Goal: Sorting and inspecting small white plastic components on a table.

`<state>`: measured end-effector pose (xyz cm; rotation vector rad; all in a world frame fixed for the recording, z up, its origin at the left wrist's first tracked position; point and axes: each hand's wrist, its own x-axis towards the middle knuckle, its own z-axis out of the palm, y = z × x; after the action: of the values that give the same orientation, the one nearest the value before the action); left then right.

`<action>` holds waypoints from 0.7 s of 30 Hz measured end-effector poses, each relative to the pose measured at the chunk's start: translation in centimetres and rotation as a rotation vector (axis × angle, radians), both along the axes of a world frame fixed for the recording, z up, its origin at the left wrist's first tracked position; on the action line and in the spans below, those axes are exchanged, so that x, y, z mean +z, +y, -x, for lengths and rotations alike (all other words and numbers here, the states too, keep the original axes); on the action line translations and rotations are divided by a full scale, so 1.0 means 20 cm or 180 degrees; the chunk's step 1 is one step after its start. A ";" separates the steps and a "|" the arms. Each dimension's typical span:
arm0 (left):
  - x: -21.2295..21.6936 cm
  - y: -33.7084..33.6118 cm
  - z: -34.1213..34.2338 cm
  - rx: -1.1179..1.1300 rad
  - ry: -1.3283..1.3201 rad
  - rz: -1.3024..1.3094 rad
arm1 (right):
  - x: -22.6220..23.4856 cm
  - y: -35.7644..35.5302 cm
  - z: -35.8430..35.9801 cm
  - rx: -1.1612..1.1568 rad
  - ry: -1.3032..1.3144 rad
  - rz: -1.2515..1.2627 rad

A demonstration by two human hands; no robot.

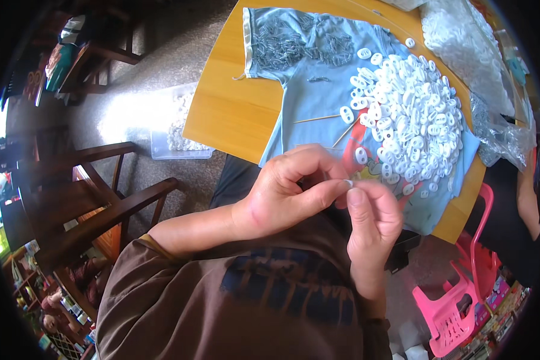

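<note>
Across a honey-yellow wooden table (pixel 222 114) lies a light-blue cloth T-shirt (pixel 312 99), bearing a heap of white oval two-holed plastic pieces (pixel 417 120). Near it, left hand (pixel 297 186) and right hand (pixel 372 217) meet, thumbs and fingers pinching a tiny whitish piece (pixel 348 182), its shape mostly hidden.

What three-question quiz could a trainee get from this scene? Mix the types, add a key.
1. What are the white pieces heaped on?
2. True or false: the person's left grip and right grip are close together, nearer the body than the middle of that heap.
3. Fill in: in the picture, the springs lie to the ____ of the white heap.

Key:
1. A blue shirt spread on a table.
2. True.
3. Left.
</note>
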<state>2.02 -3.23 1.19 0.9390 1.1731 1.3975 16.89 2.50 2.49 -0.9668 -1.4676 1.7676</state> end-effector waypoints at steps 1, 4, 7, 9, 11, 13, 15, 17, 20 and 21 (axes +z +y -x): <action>0.00 -0.01 0.01 -0.0007 -0.0013 -0.0001 | 0.00 0.00 0.00 -0.0007 -0.0013 -0.0001; 0.02 -0.02 0.03 0.0200 -0.0102 0.0062 | 0.00 0.02 0.00 0.0034 -0.0317 -0.0537; 0.03 -0.03 0.06 0.0545 0.0096 0.0236 | -0.01 0.06 0.01 -0.0202 -0.0581 -0.0921; -0.03 -0.02 0.11 0.0630 0.0844 -0.0135 | -0.02 0.14 0.06 -0.0032 -0.0908 -0.1850; -0.07 0.00 0.13 0.0871 0.1748 -0.0607 | -0.02 0.22 0.16 0.0064 -0.0897 -0.2508; -0.10 0.02 0.12 0.0996 0.2038 -0.0767 | -0.03 0.29 0.26 0.0195 -0.0989 -0.3000; -0.11 0.02 0.12 0.0871 0.2454 -0.1013 | -0.02 0.36 0.35 0.0370 -0.1318 -0.3430; -0.10 0.02 0.13 0.0846 0.2375 -0.0937 | -0.03 0.41 0.42 0.0493 -0.1525 -0.3530; -0.10 0.02 0.13 0.0833 0.2235 -0.0776 | -0.06 0.46 0.47 0.0672 -0.1946 -0.3858; -0.12 0.02 0.14 0.0822 0.2305 -0.1044 | -0.06 0.46 0.48 0.0696 -0.1938 -0.3872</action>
<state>-0.75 -2.86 -1.15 1.6619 1.6666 1.5306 7.28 11.74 1.38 -0.6537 -2.5744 0.3705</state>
